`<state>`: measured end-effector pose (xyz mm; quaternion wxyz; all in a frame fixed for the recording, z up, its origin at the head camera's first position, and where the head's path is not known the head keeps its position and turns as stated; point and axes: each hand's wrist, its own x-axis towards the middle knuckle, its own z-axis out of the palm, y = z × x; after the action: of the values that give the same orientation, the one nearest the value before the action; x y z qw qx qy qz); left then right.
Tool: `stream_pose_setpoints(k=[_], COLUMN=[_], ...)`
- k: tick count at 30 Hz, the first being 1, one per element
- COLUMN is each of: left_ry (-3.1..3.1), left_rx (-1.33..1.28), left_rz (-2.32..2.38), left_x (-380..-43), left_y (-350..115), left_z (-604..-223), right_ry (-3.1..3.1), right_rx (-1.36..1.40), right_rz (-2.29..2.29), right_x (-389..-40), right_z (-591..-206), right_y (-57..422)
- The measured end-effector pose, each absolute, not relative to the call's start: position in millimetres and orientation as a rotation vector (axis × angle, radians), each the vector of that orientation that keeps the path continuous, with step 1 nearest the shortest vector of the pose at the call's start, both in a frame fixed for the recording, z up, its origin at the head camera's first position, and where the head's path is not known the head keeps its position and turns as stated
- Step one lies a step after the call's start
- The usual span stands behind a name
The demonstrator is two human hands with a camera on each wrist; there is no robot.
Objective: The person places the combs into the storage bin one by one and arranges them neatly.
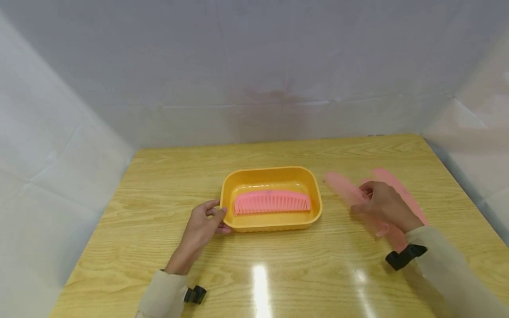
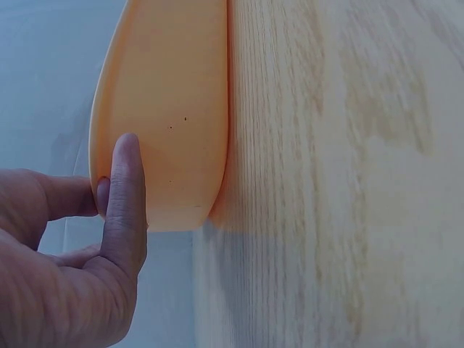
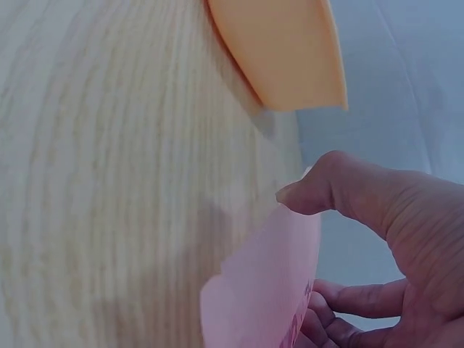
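Note:
A yellow-orange oblong plastic basin [image 1: 274, 229] stands at the middle of the table, with a pink comb [image 1: 272, 202] lying flat inside it. At the basin's left end my left hand [image 1: 203, 223] grips the rim between thumb and fingers; the left wrist view shows the same hand [image 2: 94, 254] against the outer wall. To the right, my right hand [image 1: 383, 203] pinches a thin flat pink piece [image 1: 343, 187], blurred in the head view. In the right wrist view the thumb lies on the edge of this pink piece [image 3: 254, 290], which has a notch; its kind is unclear.
Another long pink piece [image 1: 401, 190] shows beyond my right hand, partly hidden by it. The wood-grain table [image 1: 159, 185] ends at a pale sheet wall [image 1: 254, 119] behind, with similar sheets on both sides.

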<state>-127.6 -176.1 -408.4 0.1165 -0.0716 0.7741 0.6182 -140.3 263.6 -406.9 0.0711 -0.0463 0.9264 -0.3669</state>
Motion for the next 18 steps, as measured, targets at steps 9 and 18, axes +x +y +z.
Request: stream_pose_setpoints(k=[9,18], left_ry=[2.268,2.276], left_rx=[-0.211,-0.219], left_rz=[1.810,1.804], left_x=[-127.3,-128.0], left_y=[-176.3,-175.6], left_z=[-408.1,-408.3], right_ry=[2.809,2.792], right_rx=[-0.135,-0.135], right_rz=[-1.019,-0.986], right_x=[-149.9,-163.4], right_z=[-386.2,-363.1], right_y=[260.0,245.9])
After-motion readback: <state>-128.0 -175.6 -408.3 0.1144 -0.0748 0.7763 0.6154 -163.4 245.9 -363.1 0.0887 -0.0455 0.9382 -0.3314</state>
